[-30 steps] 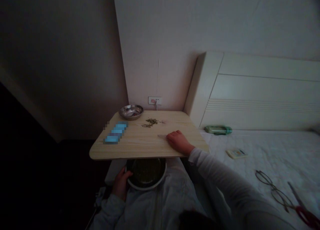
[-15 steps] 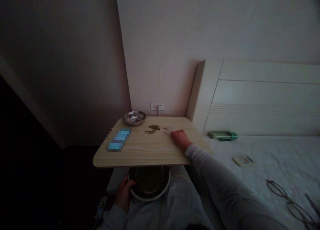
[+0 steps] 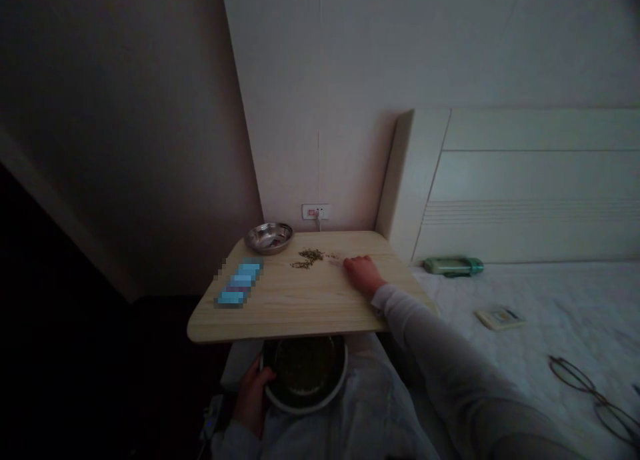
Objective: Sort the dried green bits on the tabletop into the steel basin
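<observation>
My right hand [image 3: 363,274] rests on the pale wooden table [image 3: 300,307], fingers curled, just right of a small heap of greenish grains [image 3: 309,257]. A pale thin object shows faintly at its fingertips; I cannot make it out. Below the table's near edge, my left hand [image 3: 253,397] grips the rim of a round bowl [image 3: 305,373] holding greenish grains, on my lap.
A small steel dish [image 3: 269,237] stands at the table's far left corner, a blurred blue patch [image 3: 239,281] near its left edge. A wall socket [image 3: 315,211] is behind. On the bed at right lie a green case [image 3: 453,266], a small card [image 3: 500,318] and glasses [image 3: 590,393].
My right hand has slid away from me across the table, from the near right edge up to beside the heap of grains. The left hand still holds the bowl.
</observation>
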`<state>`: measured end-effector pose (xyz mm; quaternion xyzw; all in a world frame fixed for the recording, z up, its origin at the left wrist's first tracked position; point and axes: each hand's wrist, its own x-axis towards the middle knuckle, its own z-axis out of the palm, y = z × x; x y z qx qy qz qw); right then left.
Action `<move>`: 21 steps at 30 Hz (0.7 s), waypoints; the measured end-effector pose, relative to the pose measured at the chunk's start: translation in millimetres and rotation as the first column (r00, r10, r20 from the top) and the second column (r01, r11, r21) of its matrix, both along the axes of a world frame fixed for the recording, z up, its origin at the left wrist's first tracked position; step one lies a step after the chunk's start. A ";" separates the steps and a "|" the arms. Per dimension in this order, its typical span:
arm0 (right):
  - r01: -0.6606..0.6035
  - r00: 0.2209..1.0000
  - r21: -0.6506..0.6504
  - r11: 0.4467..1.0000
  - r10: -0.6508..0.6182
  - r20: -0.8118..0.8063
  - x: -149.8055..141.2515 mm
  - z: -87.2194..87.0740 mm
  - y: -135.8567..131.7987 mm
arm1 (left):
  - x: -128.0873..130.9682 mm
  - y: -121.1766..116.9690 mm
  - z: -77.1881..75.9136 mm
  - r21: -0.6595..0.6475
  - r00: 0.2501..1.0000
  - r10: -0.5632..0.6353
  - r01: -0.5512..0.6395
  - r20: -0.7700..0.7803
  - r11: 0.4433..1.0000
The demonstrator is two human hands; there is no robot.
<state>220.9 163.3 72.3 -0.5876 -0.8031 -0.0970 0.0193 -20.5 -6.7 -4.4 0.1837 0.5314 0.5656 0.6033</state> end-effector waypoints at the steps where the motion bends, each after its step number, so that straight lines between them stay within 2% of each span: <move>1: -0.006 1.000 0.006 1.000 0.006 -0.004 0.2 -0.3 -0.3 | -0.1 -0.4 0.4 -0.005 1.000 0.002 -0.002 -0.012 1.000; 7: -0.043 0.999 -0.033 0.999 0.042 -0.024 3.7 5.6 -0.1 | -4.1 -2.4 -2.5 -0.065 0.999 -0.040 0.039 -0.027 0.997; 10: -0.072 0.996 -0.051 0.996 0.070 -0.049 6.8 7.0 -2.1 | -5.7 -3.1 -4.2 -0.141 1.000 0.016 -0.017 -0.011 0.990; 12: -0.107 0.992 -0.052 0.993 0.103 -0.075 9.0 4.7 -4.1 | -5.7 -3.4 -2.6 -0.160 1.000 0.027 -0.026 0.004 0.987; 15: -0.126 0.983 -0.021 0.992 0.122 -0.134 12.0 -2.7 -6.4 | -5.6 -2.2 2.1 -0.118 0.999 0.018 -0.014 0.036 0.993; 18: -0.124 0.976 0.014 0.992 0.125 -0.180 13.8 -10.3 -7.5 | -6.1 -0.3 5.8 -0.194 0.999 0.032 -0.024 0.036 0.981; 19: -0.131 0.974 0.015 0.991 0.131 -0.187 14.2 -12.3 -7.7 | -6.0 -0.1 6.8 -0.228 0.999 0.047 -0.040 0.024 0.973; 21: -0.155 0.968 0.019 0.988 0.156 -0.199 14.8 -15.2 -7.7 | -4.4 -1.0 9.6 -0.209 0.995 0.104 -0.104 -0.011 0.972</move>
